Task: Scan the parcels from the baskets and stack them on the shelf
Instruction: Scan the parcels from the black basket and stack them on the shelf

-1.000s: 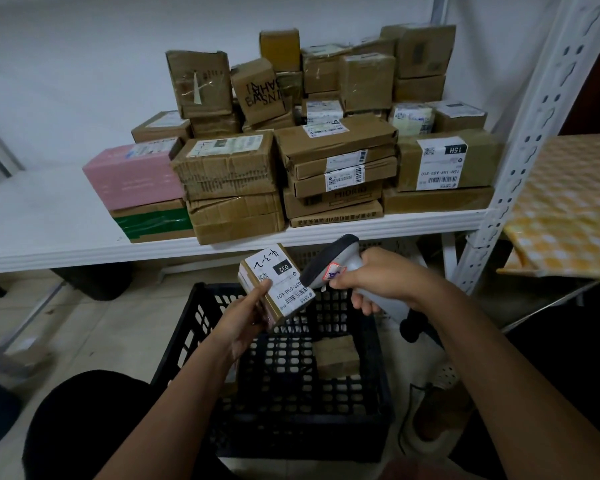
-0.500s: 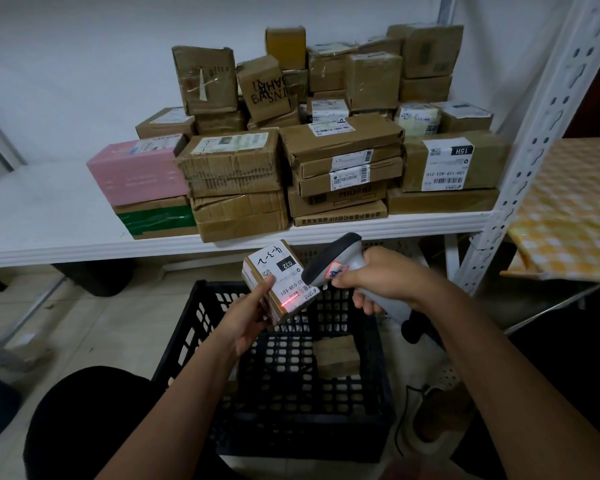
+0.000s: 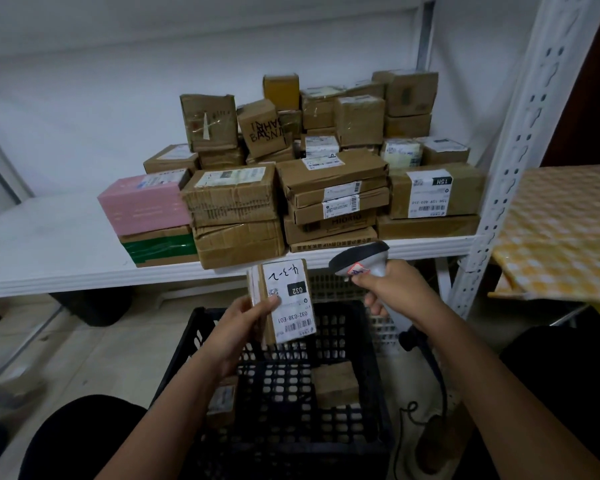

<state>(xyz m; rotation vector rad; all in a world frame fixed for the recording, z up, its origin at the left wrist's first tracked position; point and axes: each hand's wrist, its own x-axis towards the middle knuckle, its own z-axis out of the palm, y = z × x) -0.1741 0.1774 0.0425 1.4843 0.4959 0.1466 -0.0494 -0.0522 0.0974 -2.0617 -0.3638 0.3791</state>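
Left hand [image 3: 238, 327] grips a labelled parcel [image 3: 284, 301] mid-frame, right hand [image 3: 395, 289] clutches the barcode scanner [image 3: 361, 259]; shelving it seems next.

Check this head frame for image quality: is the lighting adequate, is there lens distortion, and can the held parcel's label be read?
Head view: dim, flat light, no glare; the white metal shelf upright bows from wide-angle distortion; the white label on the small brown cardboard parcel in the left hand reads sharply, "032"; the grey handheld scanner in the right hand is slightly soft; frame edges blur.
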